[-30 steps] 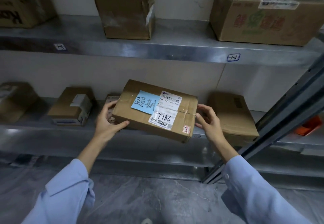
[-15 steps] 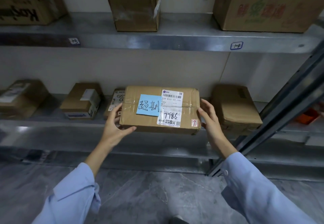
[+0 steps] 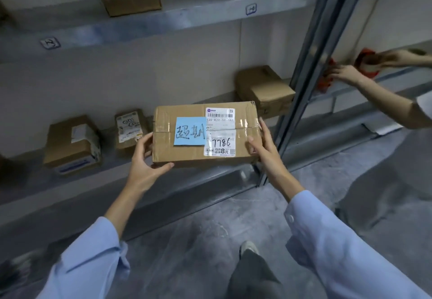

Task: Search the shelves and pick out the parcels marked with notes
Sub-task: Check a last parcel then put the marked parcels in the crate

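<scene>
I hold a flat cardboard parcel in front of the lower shelf, clear of it. A blue handwritten note is stuck on its top, beside a white shipping label marked 7786. My left hand grips the parcel's left end, thumb on top. My right hand grips the right end. Both sleeves are light blue.
On the lower metal shelf stand a taped box, a small labelled box and a brown box. Two boxes sit on the upper shelf. A metal upright rises at right. Beyond it another person's hands handle something red.
I have drawn the parcel off the lower shelf toward me and levelled it. My view has tilted down and turned right, bringing another person's hands into view at right.
</scene>
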